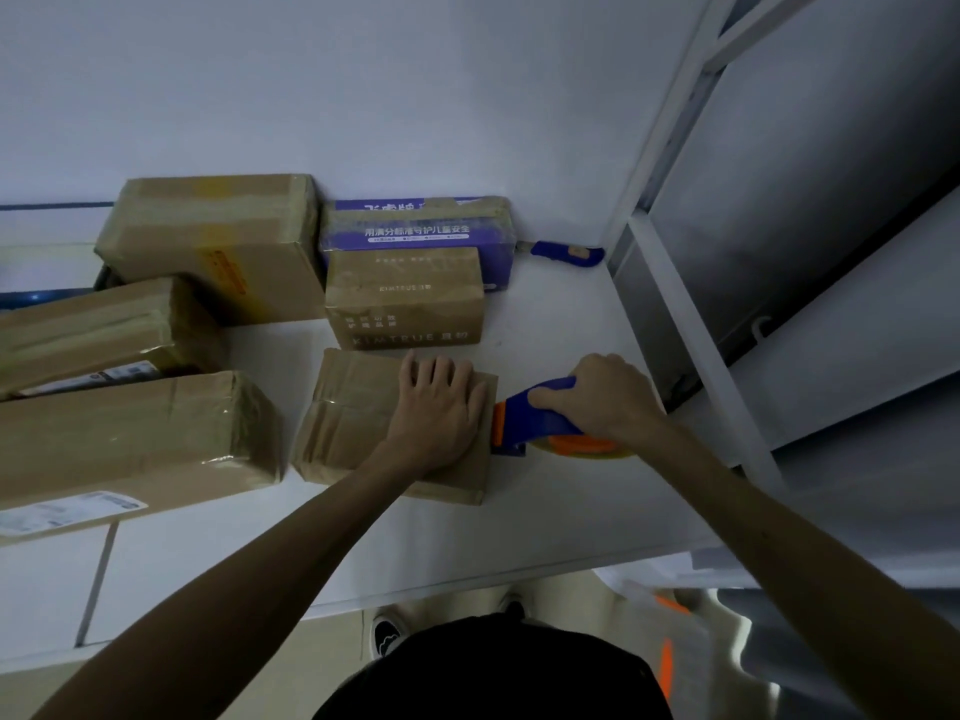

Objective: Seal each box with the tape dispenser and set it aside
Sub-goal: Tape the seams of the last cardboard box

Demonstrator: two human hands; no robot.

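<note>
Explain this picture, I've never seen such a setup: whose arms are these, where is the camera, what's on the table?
There is no machine: a person wears one camera on the head, looking down at their own bare arms. The left hand lies flat on a small cardboard box on the white table. The right hand has its grip round a blue and orange tape dispenser, set against that box's right edge. Several other boxes stand behind and to the left, and a blue utility knife lies by the wall.

Boxes [130, 433] crowd left and rear, shelf frame [691, 324] right, bare tabletop [415, 543] nearside
</note>
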